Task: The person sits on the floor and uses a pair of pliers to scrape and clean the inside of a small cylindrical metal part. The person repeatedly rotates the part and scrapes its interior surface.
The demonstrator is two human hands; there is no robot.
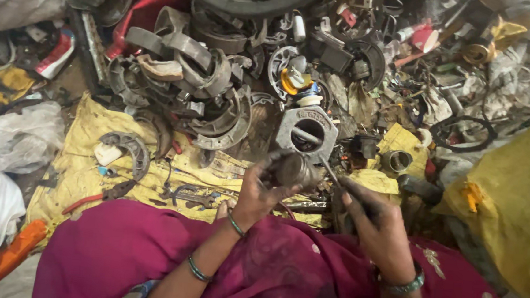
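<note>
Two hands work above my lap: my left hand (262,189) grips a round metal part (294,169), fingers curled tight around it. My right hand (374,220) is closed on a thin rod (331,170) touching that part, just below the hexagonal metal housing (307,130).

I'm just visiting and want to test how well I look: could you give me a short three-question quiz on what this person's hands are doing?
1. True or false: the left hand holds a round metal part.
2. What does the right hand grip? A) a thin metal tool B) a paintbrush C) a cup
3. What colour is the cloth under the scrap pile?

Key: 1 true; 2 A; 3 yellow. The tool's tip meets the round part; behind it sits a grey hexagonal casting among curved brake shoes.
</note>
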